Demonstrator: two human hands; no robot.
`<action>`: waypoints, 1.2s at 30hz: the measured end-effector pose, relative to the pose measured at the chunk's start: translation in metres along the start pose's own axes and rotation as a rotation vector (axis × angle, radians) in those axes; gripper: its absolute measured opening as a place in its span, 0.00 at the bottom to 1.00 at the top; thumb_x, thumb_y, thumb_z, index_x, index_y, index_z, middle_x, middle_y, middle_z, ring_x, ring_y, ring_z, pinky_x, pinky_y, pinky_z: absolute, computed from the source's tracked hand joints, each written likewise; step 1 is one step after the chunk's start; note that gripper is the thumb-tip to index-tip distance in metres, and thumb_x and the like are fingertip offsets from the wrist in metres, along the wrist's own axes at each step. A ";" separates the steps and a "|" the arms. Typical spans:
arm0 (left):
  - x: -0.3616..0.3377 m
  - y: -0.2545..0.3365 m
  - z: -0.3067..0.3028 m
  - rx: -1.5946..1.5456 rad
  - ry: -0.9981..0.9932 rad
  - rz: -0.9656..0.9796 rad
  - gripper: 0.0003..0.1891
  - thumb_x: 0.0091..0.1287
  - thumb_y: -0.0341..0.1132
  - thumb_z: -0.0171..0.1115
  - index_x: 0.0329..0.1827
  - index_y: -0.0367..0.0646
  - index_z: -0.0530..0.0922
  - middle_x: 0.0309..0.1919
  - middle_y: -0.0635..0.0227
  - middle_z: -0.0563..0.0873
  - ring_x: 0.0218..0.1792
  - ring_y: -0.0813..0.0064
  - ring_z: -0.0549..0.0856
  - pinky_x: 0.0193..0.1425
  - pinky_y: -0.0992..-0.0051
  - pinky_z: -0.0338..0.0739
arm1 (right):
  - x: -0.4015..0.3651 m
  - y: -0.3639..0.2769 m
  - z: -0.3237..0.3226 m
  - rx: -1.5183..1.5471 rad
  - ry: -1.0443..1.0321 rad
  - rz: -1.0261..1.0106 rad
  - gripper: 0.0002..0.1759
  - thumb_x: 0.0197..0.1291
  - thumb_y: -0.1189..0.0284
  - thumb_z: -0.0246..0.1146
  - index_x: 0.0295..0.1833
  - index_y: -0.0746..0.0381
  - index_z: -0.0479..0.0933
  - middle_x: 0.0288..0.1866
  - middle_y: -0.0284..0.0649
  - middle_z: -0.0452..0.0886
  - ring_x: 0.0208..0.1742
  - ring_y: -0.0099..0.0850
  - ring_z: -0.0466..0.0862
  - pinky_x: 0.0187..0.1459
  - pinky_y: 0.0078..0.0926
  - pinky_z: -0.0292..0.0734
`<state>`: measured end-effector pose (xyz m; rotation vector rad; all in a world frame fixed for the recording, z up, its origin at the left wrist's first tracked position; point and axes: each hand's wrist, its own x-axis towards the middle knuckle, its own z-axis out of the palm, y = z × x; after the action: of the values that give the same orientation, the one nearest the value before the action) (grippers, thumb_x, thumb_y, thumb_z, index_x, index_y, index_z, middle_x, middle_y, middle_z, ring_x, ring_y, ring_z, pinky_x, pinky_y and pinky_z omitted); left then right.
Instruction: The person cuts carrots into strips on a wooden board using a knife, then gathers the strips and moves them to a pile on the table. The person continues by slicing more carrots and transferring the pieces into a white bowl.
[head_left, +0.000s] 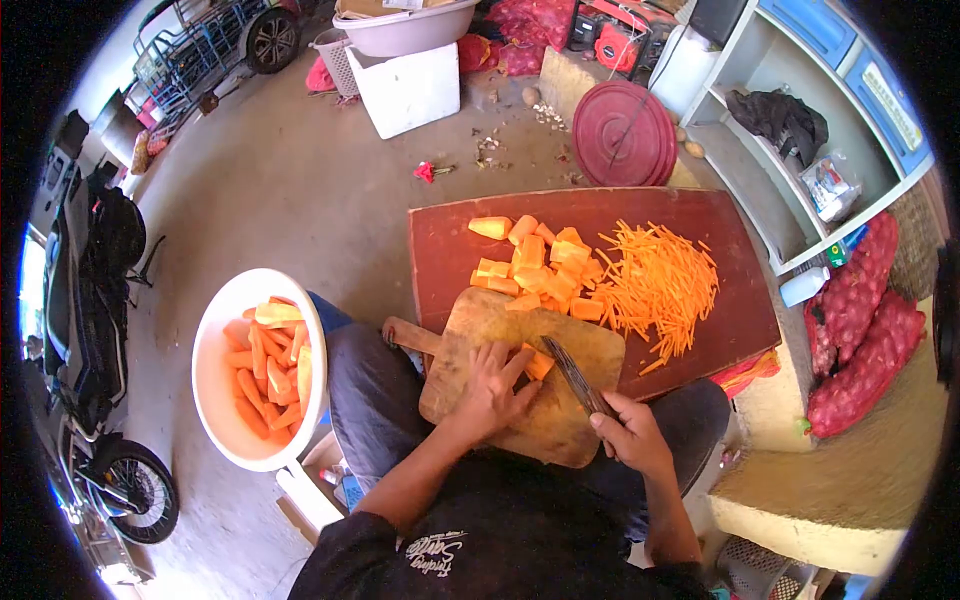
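A worn wooden cutting board (470, 340) with a handle rests over my lap and the near edge of a low red table (740, 300). On it my left hand (490, 388) presses its fingers against a piece of carrot (538, 364). My right hand (632, 432) is wrapped round the handle of a dark-bladed knife (572, 368), its blade just right of that piece. Beyond the board lie a heap of carrot chunks (535, 262) and, to their right, a pile of thin carrot strips (665, 285).
At my left stands a white tub (205, 375) of peeled carrots (265, 375). A motorcycle (100, 250) is parked farther left. Red net sacks of onions (865, 365) and a shelf unit (740, 130) are on the right. A white foam box (405, 95) and a maroon lid (622, 135) sit beyond the table.
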<state>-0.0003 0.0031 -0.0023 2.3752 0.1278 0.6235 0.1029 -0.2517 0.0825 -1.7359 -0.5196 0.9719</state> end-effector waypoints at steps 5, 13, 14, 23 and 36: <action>0.005 -0.004 -0.008 0.061 -0.089 0.047 0.29 0.61 0.39 0.82 0.66 0.41 0.87 0.55 0.52 0.84 0.58 0.47 0.82 0.63 0.50 0.76 | 0.001 0.014 -0.006 0.066 0.026 -0.032 0.15 0.82 0.65 0.64 0.57 0.68 0.83 0.29 0.29 0.78 0.23 0.19 0.76 0.26 0.25 0.72; 0.015 0.003 -0.018 0.080 -0.142 0.072 0.27 0.64 0.42 0.81 0.64 0.39 0.86 0.52 0.54 0.82 0.56 0.50 0.80 0.63 0.52 0.73 | -0.005 0.023 0.001 0.176 0.155 -0.062 0.12 0.81 0.66 0.65 0.53 0.66 0.82 0.29 0.29 0.77 0.23 0.18 0.76 0.26 0.23 0.72; 0.014 0.004 -0.014 0.090 -0.136 0.059 0.27 0.65 0.42 0.80 0.64 0.39 0.86 0.52 0.54 0.82 0.56 0.50 0.80 0.63 0.52 0.73 | -0.006 0.026 0.002 0.182 0.154 -0.069 0.14 0.81 0.66 0.65 0.56 0.67 0.82 0.30 0.29 0.78 0.22 0.17 0.75 0.24 0.22 0.70; 0.010 0.001 -0.009 -0.116 0.009 -0.077 0.23 0.61 0.36 0.76 0.60 0.39 0.88 0.52 0.48 0.84 0.57 0.43 0.83 0.65 0.48 0.78 | -0.005 0.031 0.002 0.204 0.149 -0.099 0.18 0.81 0.62 0.66 0.60 0.69 0.82 0.30 0.28 0.78 0.21 0.15 0.74 0.21 0.19 0.67; 0.010 -0.008 -0.016 -0.106 -0.086 0.015 0.22 0.60 0.31 0.80 0.59 0.39 0.90 0.53 0.49 0.85 0.60 0.45 0.84 0.65 0.51 0.79 | -0.010 0.015 0.015 0.147 0.080 -0.047 0.16 0.81 0.65 0.66 0.61 0.67 0.82 0.30 0.27 0.77 0.23 0.17 0.75 0.26 0.22 0.72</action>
<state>0.0016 0.0214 0.0071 2.2986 0.0383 0.5208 0.0829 -0.2561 0.0701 -1.6166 -0.4247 0.8811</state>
